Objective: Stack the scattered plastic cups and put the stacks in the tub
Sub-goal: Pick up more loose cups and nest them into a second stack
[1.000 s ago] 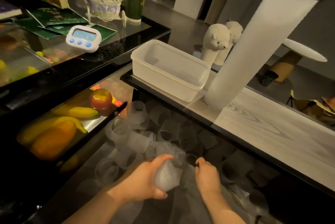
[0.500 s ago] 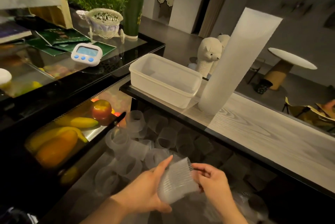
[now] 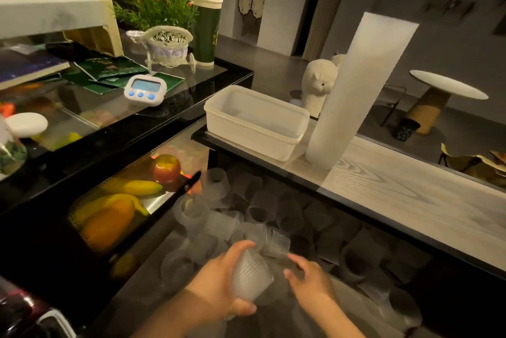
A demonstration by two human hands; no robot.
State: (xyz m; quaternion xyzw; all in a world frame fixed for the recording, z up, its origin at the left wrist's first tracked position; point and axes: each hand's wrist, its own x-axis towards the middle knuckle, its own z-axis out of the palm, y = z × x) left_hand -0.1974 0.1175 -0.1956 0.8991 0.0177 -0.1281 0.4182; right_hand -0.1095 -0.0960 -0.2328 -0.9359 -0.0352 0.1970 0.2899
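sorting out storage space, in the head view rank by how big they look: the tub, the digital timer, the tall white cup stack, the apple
1. tall white cup stack
2. tub
3. digital timer
4. apple

The timer and apple look close in size, so their order is unsure.

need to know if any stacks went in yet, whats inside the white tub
Nothing shows inside the white tub: its floor and far wall look bare. The near wall hides the strip of floor just behind it. The left hand holds a cup stack well short of it.

Ribbed frosted cup (image 3: pixel 250 274), white tub (image 3: pixel 254 121)
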